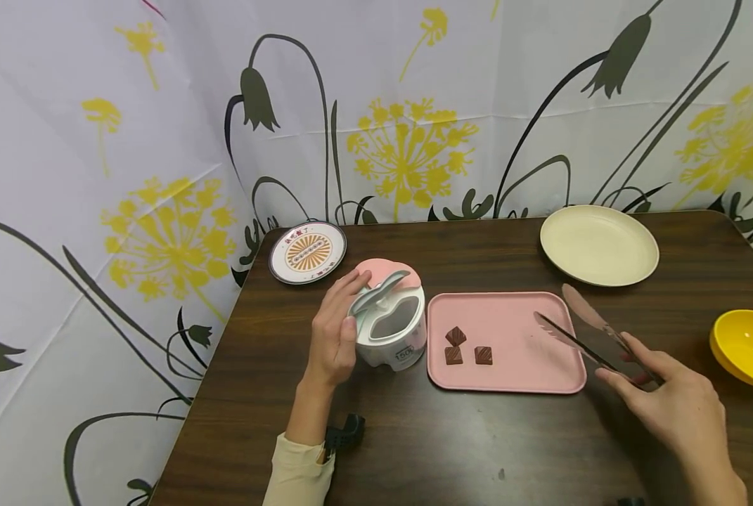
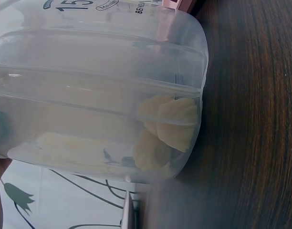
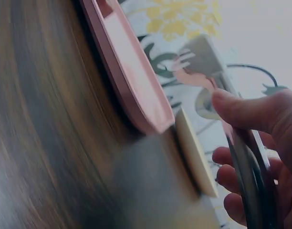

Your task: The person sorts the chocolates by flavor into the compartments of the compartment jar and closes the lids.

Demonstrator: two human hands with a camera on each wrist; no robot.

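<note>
My left hand grips the left side of a translucent plastic food storage jar, thumb in front and fingers behind. Its grey flap stands tilted up over an opening, behind which is a pink lid section. Several pale, dumpling-like pieces lie at the jar's bottom. In my right hand are metal tongs, their arms spread with nothing between the tips, above the right end of a pink tray. Three square chocolates lie at the tray's left.
A patterned white plate lies at the back left of the dark wooden table. Toward the back right is a cream plate. A yellow bowl stands at the right edge. Behind the table hangs a flowered cloth.
</note>
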